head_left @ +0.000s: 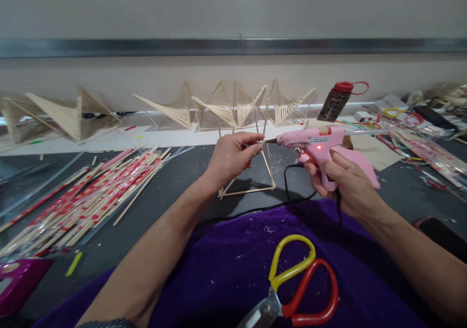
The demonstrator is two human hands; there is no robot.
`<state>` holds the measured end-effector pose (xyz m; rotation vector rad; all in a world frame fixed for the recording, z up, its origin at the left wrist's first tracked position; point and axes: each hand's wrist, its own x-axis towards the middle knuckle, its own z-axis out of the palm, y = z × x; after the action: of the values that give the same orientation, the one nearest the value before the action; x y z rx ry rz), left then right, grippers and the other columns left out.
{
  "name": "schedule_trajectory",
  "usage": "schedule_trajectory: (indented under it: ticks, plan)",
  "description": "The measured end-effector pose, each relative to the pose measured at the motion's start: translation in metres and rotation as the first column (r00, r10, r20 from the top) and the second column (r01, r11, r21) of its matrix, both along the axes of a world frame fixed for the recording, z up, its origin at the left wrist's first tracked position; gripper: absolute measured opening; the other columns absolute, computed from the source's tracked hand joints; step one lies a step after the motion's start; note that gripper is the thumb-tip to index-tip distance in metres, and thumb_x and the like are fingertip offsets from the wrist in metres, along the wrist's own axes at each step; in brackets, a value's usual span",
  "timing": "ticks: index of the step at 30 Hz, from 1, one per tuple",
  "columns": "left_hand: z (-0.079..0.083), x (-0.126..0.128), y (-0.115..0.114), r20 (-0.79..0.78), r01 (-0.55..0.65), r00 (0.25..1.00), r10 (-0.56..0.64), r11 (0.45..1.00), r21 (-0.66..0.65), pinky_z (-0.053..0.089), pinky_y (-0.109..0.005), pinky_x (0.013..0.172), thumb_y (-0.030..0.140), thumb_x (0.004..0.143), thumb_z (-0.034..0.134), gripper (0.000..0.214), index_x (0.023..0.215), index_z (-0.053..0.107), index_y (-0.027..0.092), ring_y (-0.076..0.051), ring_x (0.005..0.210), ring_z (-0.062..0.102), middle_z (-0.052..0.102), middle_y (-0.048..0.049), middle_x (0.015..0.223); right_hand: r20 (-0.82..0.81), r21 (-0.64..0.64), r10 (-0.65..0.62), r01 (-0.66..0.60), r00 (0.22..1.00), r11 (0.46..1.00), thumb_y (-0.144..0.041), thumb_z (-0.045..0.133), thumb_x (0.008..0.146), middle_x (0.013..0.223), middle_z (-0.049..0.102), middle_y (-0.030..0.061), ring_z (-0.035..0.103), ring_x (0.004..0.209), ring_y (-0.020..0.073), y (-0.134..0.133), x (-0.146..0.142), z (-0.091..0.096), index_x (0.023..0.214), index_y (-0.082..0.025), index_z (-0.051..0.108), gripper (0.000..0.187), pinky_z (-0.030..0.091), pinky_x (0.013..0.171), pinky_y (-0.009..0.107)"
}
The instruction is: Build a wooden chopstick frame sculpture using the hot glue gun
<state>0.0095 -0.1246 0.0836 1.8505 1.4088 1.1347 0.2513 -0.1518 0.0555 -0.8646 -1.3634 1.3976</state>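
My right hand [339,177] is wrapped round the handle of a pink hot glue gun [310,140], whose red light is lit. A clear glue stick [365,132] sticks out of its back. The gun's nozzle points left and meets the fingertips of my left hand [237,155]. Those fingers pinch a joint of a small frame of thin wooden sticks [250,191], which stands on the dark table; the exact spot between the fingertips is hidden. Scissors [292,289] with one yellow and one red handle lie on the purple cloth [219,269] in front of me.
Several finished-looking stick models with twisted surfaces [175,109] line the wall. Bundles of wooden sticks in plastic [83,201] lie left. A brown bottle with a red cap [335,101] and more packets [430,153] are at right. The gun's black cord [248,213] crosses the table.
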Motion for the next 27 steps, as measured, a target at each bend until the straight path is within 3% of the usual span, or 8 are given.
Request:
schedule_trajectory:
  ticks: [27]
  plan:
    - [-0.0001, 0.0001, 0.0005, -0.008, -0.009, 1.000, 0.009, 1.000, 0.000, 0.043, -0.020, 0.047, 0.030, 0.080, 0.062, 0.034, 0.110, 0.072, 0.016, -0.007, 0.044, 0.051, 0.068, -0.0007, 0.062, 0.027, 0.046, -0.019, 0.018, 0.999, 0.999, -0.037, 0.057, 0.088, 0.083, 0.056, -0.0010, 0.045, 0.046, 0.0059, 0.0028, -0.0017, -0.0002, 0.095, -0.022, 0.056, 0.017, 0.033, 0.041, 0.024]
